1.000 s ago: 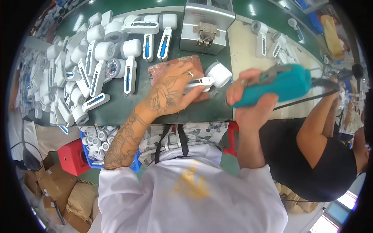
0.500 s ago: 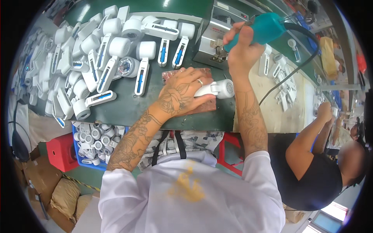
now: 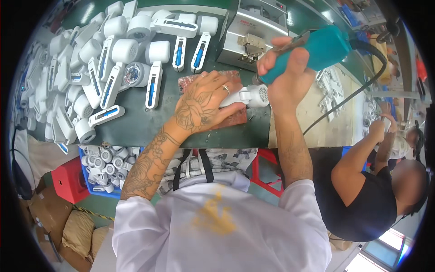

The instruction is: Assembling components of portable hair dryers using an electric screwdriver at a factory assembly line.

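My left hand (image 3: 204, 102), ring on one finger, presses a white handheld fan (image 3: 258, 96) onto a worn reddish pad (image 3: 239, 117). The fan's handle is mostly under my palm and fingers, while its round grilled head sticks out to the right. In my right hand (image 3: 292, 79) is a teal electric screwdriver (image 3: 324, 45), gripped around its body with a black cord trailing from the back. Its lower end hovers close to the fan's hinge and head; whether it touches cannot be made out.
Many white fans (image 3: 124, 52), some showing blue cells in open handles, pile up at the left. A silver machine (image 3: 231, 43) stands behind the pad. White parts (image 3: 331, 90) lie right. Below are a blue crate (image 3: 86, 159) and red stool (image 3: 68, 181). A co-worker (image 3: 358, 204) sits right.
My right hand has brought the screwdriver down, closer to the fan. My left hand still holds the fan on the pad. The whole view has shifted slightly.
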The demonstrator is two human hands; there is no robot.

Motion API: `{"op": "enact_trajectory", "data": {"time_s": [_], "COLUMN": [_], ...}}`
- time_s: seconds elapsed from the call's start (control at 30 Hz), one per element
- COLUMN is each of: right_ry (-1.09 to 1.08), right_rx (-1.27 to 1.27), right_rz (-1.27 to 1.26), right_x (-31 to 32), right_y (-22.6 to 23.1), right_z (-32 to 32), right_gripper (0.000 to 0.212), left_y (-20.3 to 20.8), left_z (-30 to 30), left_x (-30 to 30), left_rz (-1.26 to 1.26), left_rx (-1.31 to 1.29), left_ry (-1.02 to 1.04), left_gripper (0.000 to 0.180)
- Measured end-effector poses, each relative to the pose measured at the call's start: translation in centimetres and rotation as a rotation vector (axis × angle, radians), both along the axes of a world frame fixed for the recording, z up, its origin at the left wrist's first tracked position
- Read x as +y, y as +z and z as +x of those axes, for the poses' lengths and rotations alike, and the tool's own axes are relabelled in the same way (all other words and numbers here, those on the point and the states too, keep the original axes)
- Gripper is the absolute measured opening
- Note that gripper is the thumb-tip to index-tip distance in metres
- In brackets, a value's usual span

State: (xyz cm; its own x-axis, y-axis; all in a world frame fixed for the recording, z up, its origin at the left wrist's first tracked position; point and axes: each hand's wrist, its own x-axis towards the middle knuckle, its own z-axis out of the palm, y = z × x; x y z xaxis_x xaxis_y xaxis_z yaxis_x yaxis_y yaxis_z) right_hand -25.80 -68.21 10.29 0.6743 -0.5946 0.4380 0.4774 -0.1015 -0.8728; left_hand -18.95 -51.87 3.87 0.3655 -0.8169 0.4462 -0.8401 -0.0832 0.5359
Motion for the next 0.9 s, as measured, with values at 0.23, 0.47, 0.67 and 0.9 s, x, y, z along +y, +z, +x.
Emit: {"op": "enact_trajectory", "data": {"time_s": [0.23,0.47,0.67,0.9], "right_ry": [0.014,0.044,0.032,0.056], "right_rx": [0.051,0.061,0.078,0.042], "right_rz": [-0.024,0.073,-0.032,0.027], "right_x": [-0.1,0.6,-0.1,-0.1], "right_y": [-1.3,-3.9,-3.5,-3.4], "right_z": [-0.5,-0.1,-0.5,-0.5], "right_gripper": [0.050,0.035,0.031,0.033], "left_y": [0.3,0.5,1.4,1.1], "left_z": [-0.1,-0.5,-0.8,-0.7], "left_x": [-0.4,-0.3,-1.3,-1.1], "left_rz": [0.030,-0.022,0.086,0.083], "left_rx": [0.024,-0.096,0.018,0.007], "left_ry": [-0.004,0.046,-0.005,0.002], "left_gripper": [0.042,0.047,0.042,0.040]}}
